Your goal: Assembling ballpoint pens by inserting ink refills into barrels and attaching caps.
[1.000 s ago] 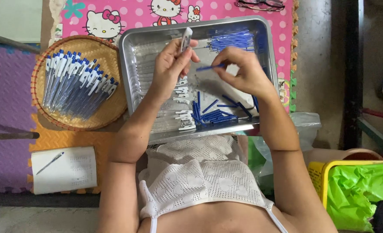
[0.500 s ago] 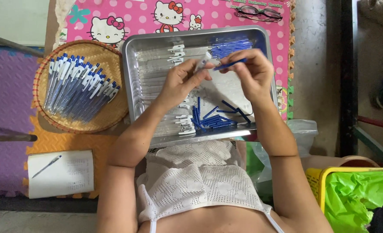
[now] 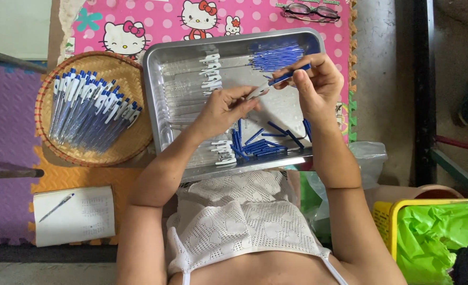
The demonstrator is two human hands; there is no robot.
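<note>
holding slim clear-and-blue pen (image 3: 277, 82), left hand (image 3: 224, 108), right hand (image 3: 318, 84), over metal tray (image 3: 157, 95)

L hand (image 3: 224, 108) + R hand (image 3: 318, 84) grip pen (image 3: 276, 83) over metal tray (image 3: 157, 95).

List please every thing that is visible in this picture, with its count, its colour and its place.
metal tray: one, silver, centre, on the pink mat
clear pen barrels: many, in the tray's left part
blue refills: a pile, tray's top right
blue pen parts: a heap, tray's lower middle
woven basket: one, tan, left of the tray
assembled pens: many, blue and white, in the basket
notebook: one, white, lower left, a pen on it
eyeglasses: one pair, top
yellow crate: one, lower right
left hand: holds a pen
right hand: holds the same pen
</note>
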